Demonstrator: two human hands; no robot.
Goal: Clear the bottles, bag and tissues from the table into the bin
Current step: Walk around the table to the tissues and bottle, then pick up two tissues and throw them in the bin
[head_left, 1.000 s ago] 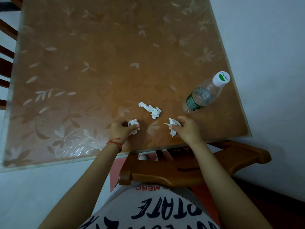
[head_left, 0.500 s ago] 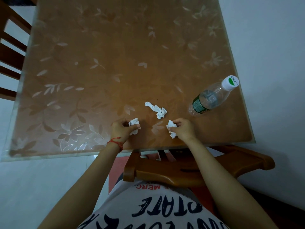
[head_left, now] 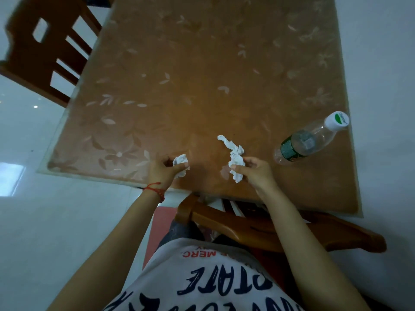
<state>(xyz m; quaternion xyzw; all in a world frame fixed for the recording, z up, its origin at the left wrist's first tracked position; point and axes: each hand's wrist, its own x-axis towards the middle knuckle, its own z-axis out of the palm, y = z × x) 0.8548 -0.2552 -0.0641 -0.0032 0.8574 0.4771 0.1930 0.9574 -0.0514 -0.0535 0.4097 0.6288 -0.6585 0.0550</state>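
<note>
Both hands are over the near edge of the surface (head_left: 202, 63) now, each with paper in it. The left hand (head_left: 162, 170) has its fingers curled round a small crumpled tissue (head_left: 180, 161); the white wad pokes out between thumb and fingers, so that grip is clamped on it. A red string bracelet (head_left: 155, 189) sits on that wrist.

The right hand (head_left: 254, 170) pinches a second tissue (head_left: 235, 170) at its fingertips, grip closed on the wad, with the paper hanging down from the thumb. Right at the top of that wad lies a third tissue (head_left: 231, 144), a long twisted strip running away up and to the left across the surface. It seems to touch the held one, though whether the right hand has caught it too, I cannot tell.

Off to the right, apart from the hands, a clear plastic bottle (head_left: 310, 139) lies tilted on the surface near its right edge, white cap (head_left: 338, 121) pointing away and right, green label at the near end.

A wooden chair (head_left: 258, 225) sits tucked in front of the person, under the near edge. Another chair (head_left: 45, 41) stands at the far left. White floor (head_left: 45, 221) all around.
</note>
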